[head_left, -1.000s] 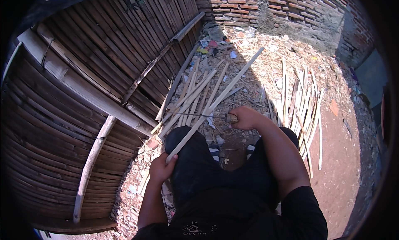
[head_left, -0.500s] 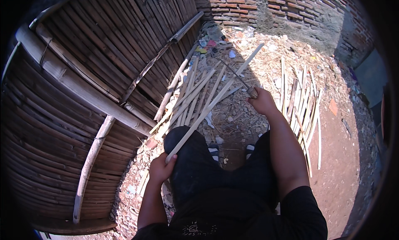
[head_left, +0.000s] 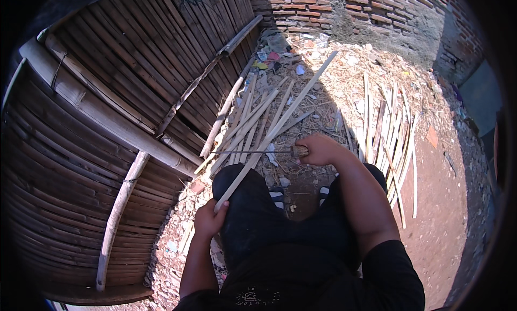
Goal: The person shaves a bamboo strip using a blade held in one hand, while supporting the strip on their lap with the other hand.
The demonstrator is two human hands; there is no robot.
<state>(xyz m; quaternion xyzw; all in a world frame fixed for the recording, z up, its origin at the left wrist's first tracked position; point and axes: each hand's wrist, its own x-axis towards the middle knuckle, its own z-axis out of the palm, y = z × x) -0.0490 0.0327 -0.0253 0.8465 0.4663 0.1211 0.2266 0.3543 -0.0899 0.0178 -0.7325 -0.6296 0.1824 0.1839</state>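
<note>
My left hand (head_left: pixel 210 218) is closed around the near end of a long pale bamboo strip (head_left: pixel 293 110), beside my left thigh. The strip slants away to the far right, passing over my left knee. In my right hand (head_left: pixel 321 149) is the wooden handle of a long, narrow-bladed knife (head_left: pixel 253 152), fingers wrapped round it. Its blade points left and lies across the strip just beyond the knee; whether it touches the strip I cannot tell. Several more bamboo strips (head_left: pixel 245 128) lie in a loose heap on the ground beyond my left knee.
A bamboo-slat wall (head_left: pixel 129 69) with thick poles rises close on the left. To the right, another pile of bamboo strips (head_left: pixel 396 141) rests on the dirt. Shavings and litter (head_left: pixel 350 69) cover the ground towards the brick wall (head_left: pixel 371 12) at the back.
My right hand has come nearer and slightly left, swinging the knife from pointing far left to lying level across the strip. My left hand and the bamboo strip have barely moved.
</note>
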